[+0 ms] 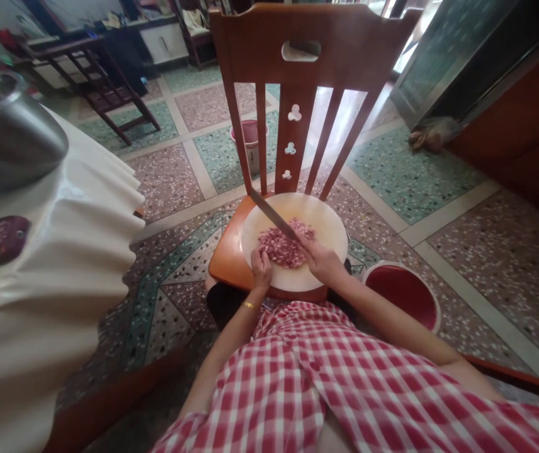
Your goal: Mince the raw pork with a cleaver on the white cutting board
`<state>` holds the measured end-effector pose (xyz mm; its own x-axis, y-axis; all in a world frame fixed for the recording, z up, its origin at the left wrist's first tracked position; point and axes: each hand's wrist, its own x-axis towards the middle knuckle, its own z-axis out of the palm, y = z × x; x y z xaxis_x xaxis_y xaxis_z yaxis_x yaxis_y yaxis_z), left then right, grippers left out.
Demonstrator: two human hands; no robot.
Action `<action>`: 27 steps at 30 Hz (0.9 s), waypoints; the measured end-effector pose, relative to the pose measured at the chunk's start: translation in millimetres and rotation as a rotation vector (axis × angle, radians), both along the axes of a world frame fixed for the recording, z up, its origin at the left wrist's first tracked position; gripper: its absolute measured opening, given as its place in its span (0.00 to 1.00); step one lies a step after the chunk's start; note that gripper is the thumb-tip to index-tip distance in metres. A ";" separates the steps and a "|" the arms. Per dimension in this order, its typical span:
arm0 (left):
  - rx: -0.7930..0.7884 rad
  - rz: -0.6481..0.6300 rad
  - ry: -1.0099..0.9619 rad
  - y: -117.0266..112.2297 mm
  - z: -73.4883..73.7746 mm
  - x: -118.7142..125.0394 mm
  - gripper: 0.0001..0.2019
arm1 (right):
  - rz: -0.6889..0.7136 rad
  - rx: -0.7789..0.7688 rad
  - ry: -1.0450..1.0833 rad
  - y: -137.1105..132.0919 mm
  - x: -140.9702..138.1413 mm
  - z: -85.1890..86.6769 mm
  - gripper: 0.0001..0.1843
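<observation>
A round, pale chopping board (pixel 330 245) lies on the seat of a wooden chair (pixel 232 248). On it is a heap of chopped, pinkish-red meat (pixel 281 246). My right hand (pixel 321 259) grips a knife (pixel 274 215), whose blade slants over the heap toward the far left rim of the board. At the near left edge of the heap is my left hand (pixel 262 267), its fingers curled and pressed together. Whether those fingers pinch any meat cannot be made out.
The chair's slatted back (pixel 293 56) rises behind the board. A red bucket (pixel 402 296) stands on the floor at right, and another bucket (pixel 252 141) beyond the chair. At left, a cloth-covered table (pixel 85 182) carries a large metal pot (pixel 9 135).
</observation>
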<state>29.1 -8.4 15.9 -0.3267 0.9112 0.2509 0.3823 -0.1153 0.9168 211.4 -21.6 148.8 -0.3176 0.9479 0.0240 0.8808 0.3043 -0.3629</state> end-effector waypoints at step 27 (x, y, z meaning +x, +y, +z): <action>0.016 -0.011 0.048 0.2 1.4 1.4 0.11 | -0.038 0.100 0.085 1.6 9.3 10.4 0.28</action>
<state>30.4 -8.2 17.4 -0.3033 0.9106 0.2807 0.4248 -0.1345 0.8952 220.7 -19.9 159.2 -0.2748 0.9506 0.1444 0.8598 0.3102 -0.4057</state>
